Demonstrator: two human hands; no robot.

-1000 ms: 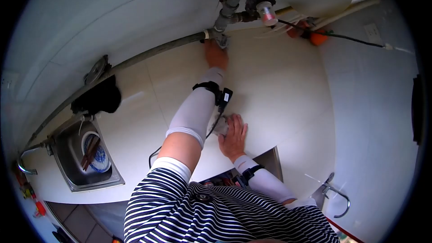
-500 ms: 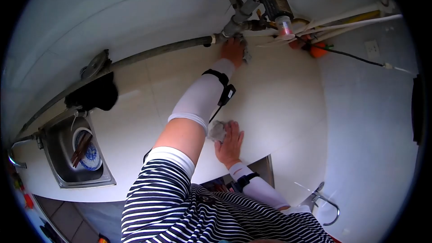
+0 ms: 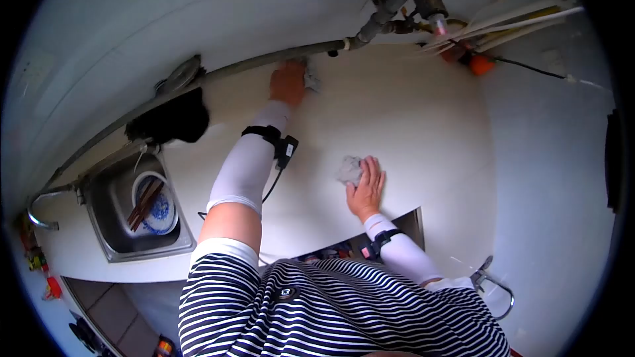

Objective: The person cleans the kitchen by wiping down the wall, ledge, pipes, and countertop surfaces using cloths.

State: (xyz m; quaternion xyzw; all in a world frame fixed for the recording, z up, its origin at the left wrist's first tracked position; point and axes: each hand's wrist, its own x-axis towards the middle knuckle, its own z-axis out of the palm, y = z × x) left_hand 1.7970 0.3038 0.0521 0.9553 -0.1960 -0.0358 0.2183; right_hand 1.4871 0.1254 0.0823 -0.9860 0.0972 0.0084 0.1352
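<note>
My left hand reaches to the back of the pale countertop, close below the wall pipe. A crumpled grey cloth is in its grip and shows on the hand's right side; the fingers are slightly blurred. Nearer my body, my right hand lies palm down on the counter with its fingers stretched out. Its thumb and index finger touch a second crumpled grey cloth, which bunches up at their left.
At left is a metal sink holding a blue-and-white bowl and brown sticks. A black cloth-like item lies behind it. A pipe runs along the wall. Cables and an orange object are back right.
My left hand has moved left along the back of the counter with its cloth. My right hand and its cloth have barely moved on the counter. The view has shifted.
</note>
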